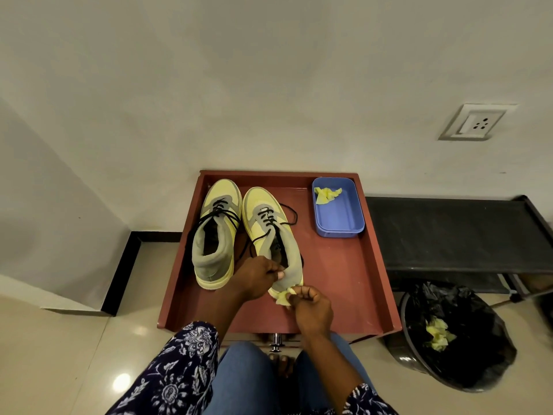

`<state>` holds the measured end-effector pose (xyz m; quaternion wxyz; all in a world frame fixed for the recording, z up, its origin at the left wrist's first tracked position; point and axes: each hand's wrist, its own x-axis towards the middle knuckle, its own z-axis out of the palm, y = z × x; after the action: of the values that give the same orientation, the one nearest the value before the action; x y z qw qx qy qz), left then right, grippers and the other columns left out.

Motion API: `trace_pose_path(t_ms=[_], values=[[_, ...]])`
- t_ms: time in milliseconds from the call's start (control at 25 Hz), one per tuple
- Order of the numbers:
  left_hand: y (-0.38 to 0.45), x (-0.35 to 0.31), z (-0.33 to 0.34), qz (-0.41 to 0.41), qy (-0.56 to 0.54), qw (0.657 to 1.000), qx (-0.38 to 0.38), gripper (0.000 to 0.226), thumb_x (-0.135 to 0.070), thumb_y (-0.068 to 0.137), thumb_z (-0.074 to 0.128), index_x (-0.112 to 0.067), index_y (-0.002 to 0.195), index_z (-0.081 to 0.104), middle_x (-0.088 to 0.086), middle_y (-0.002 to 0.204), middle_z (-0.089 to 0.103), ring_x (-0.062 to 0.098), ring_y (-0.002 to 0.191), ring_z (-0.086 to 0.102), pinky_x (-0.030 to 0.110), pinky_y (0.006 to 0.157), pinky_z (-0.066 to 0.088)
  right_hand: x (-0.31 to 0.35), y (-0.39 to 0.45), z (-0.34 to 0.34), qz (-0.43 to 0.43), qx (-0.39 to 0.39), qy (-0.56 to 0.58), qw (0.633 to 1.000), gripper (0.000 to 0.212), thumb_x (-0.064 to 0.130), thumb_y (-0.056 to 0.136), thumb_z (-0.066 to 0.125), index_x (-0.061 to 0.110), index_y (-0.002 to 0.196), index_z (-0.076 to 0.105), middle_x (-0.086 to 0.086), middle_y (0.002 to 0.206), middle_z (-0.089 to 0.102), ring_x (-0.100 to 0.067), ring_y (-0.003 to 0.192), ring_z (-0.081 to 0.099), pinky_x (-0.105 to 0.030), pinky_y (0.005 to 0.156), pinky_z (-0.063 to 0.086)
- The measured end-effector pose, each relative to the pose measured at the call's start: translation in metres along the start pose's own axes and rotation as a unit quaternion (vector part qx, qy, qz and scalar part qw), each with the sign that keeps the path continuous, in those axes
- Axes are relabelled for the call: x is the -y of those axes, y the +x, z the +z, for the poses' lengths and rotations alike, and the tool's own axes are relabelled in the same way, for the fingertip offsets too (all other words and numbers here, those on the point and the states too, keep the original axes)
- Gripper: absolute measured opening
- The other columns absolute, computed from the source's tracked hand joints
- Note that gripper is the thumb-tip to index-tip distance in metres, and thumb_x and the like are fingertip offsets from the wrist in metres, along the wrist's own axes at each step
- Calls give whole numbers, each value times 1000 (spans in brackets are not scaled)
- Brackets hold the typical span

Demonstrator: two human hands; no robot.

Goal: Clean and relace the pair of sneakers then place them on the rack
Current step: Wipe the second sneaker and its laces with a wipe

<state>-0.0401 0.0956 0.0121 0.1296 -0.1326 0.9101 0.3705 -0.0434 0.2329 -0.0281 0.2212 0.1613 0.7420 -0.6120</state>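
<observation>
Both yellow-and-grey lace-up sneakers sit on the red-brown wooden tray [353, 283]: left sneaker [217, 232] loose, right sneaker [270, 238] gripped at its heel collar by the left hand [257, 277]. The right hand [311, 307] pinches a crumpled yellow wipe [282, 298] against that heel.

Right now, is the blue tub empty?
No, a crumpled yellow cloth lies in the far corner of the blue tub, which sits on the red tray beside the sneakers.
</observation>
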Motion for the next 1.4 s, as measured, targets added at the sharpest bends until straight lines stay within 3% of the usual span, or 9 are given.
trace_pose_path(t_ms=[80, 200, 320, 520, 720, 1000, 1200, 1280, 1400], values=[[0, 2, 0, 1, 0, 1000, -2, 32, -22, 94, 51, -6, 119, 62, 11, 122, 64, 24, 116, 56, 31, 97, 43, 7, -1, 0, 9, 4, 64, 998, 16, -1, 77, 68, 15, 76, 69, -8, 82, 70, -16, 71, 61, -26, 62, 52], [0, 4, 1, 12, -2, 1000, -3, 29, -22, 93, 51, -7, 113, 66, 13, 110, 69, 25, 105, 61, 36, 91, 47, 23, -1, -2, -20, 9, 139, 990, 18, -5, 79, 64, 13, 78, 67, -9, 82, 69, -18, 73, 64, -30, 66, 54], [-2, 5, 1, 14, 0, 1000, -7, 27, -21, 93, 51, -8, 110, 68, 13, 103, 70, 25, 98, 62, 35, 86, 47, 30, -3, 1, -60, -13, 116, 991, 18, -3, 81, 63, 15, 81, 67, -5, 83, 69, -15, 73, 63, -29, 68, 54], [-4, 4, 2, 19, 4, 1000, -10, 28, -20, 94, 50, -8, 115, 65, 14, 111, 68, 26, 105, 61, 36, 90, 47, 43, 18, 0, -68, -22, 40, 997, 17, 1, 85, 59, 9, 96, 68, -9, 94, 70, -17, 80, 61, -24, 65, 51], [-7, 5, 5, 37, -2, 999, -32, 27, -18, 93, 51, -10, 115, 65, 12, 110, 69, 24, 103, 62, 32, 87, 47, 37, 6, 8, -158, -40, -113, 980, 20, 3, 87, 56, 8, 103, 66, -9, 107, 64, -21, 97, 60, -34, 88, 52], [-8, 4, 4, 24, 2, 999, -25, 31, -19, 96, 47, -7, 121, 60, 11, 116, 67, 22, 109, 60, 26, 91, 43, 6, -17, 25, -174, -55, -99, 978, 12, 0, 83, 62, 5, 93, 64, -8, 101, 62, -22, 96, 60, -22, 79, 47], [-9, 8, 6, 28, 0, 999, -33, 31, -19, 96, 47, -10, 122, 59, 8, 119, 66, 20, 111, 60, 17, 85, 38, 5, -12, 14, -180, -1, -97, 979, 12, 1, 78, 69, 12, 82, 65, -2, 92, 61, -17, 88, 59, -4, 68, 40], [-9, 8, 7, 29, 4, 999, -36, 31, -20, 96, 47, -9, 123, 59, 8, 120, 65, 20, 113, 59, 18, 87, 39, 5, -7, 10, -160, -7, -80, 984, 15, 0, 78, 67, 15, 81, 63, -2, 90, 63, -16, 85, 59, -5, 67, 41], [-9, 9, 7, 29, 7, 999, -38, 32, -19, 96, 47, -9, 123, 59, 8, 123, 64, 21, 116, 57, 19, 90, 40, 5, -1, 8, -107, -33, -50, 992, 12, 2, 82, 64, 11, 88, 63, -4, 93, 67, -18, 87, 61, -18, 71, 45]])
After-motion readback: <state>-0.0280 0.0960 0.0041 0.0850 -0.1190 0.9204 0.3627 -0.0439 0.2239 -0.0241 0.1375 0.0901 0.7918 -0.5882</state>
